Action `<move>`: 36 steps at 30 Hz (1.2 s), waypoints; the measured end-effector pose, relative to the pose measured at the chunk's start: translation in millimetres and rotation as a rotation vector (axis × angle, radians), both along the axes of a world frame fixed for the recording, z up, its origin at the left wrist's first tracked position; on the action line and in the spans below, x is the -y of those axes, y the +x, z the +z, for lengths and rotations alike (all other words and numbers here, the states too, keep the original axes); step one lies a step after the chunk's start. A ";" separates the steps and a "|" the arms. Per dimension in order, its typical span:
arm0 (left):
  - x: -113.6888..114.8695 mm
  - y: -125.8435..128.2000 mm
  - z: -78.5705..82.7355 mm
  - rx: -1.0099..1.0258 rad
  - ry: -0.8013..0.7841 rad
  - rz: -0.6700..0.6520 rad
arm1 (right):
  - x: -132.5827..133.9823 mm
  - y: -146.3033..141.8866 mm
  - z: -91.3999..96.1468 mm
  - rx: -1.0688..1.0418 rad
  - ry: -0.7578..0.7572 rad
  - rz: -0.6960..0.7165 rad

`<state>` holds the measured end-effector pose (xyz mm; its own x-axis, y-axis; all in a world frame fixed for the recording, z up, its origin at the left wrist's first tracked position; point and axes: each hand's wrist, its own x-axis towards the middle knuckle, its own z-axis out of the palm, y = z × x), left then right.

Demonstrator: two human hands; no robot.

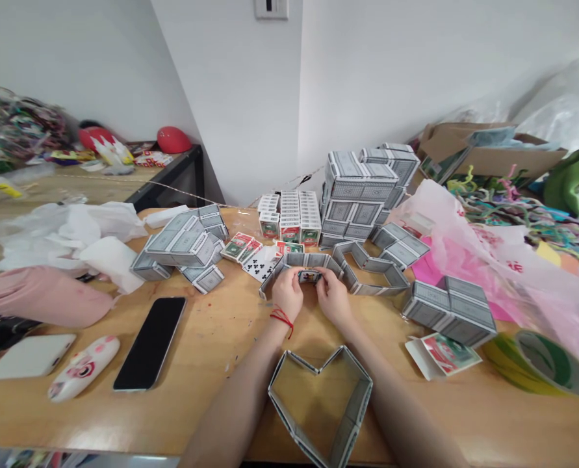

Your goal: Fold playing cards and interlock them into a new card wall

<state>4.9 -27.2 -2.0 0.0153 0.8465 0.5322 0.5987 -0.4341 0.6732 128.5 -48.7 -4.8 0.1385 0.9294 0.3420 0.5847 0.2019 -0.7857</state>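
My left hand [288, 292], with a red string bracelet at the wrist, and my right hand [332, 294] meet at the middle of the table. Between their closed fingers is a small playing card [309, 276] with a printed picture, one end in each hand. Just behind them stands an angled wall of folded cards [296, 260] with grey backs; whether the held card is joined to it, I cannot tell. Between my forearms lies a heart-shaped card frame [360, 416]. To the right of my right hand is another open card frame [377, 289].
Tall card blocks [342, 188] rise behind, beside rows of card boxes [289, 218]. More card blocks stand left [184, 244] and right [450, 309]. A phone [150, 344], a patterned white case [84, 367] and yellow-green tape [537, 364] lie nearer me. Pink plastic [518, 273] covers the right.
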 end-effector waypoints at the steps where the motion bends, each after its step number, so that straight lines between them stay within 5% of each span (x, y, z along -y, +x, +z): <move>1: 0.6 0.2 1.0 0.008 0.004 -0.006 | 0.0 -0.7 0.6 -0.014 0.005 -0.011; 12: 3.0 3.3 3.4 0.047 0.016 -0.088 | -0.3 -1.7 -0.5 0.010 -0.032 -0.198; 36: -5.0 2.4 -3.5 0.120 -0.019 0.024 | -2.7 -0.7 -4.8 -0.110 0.014 -0.084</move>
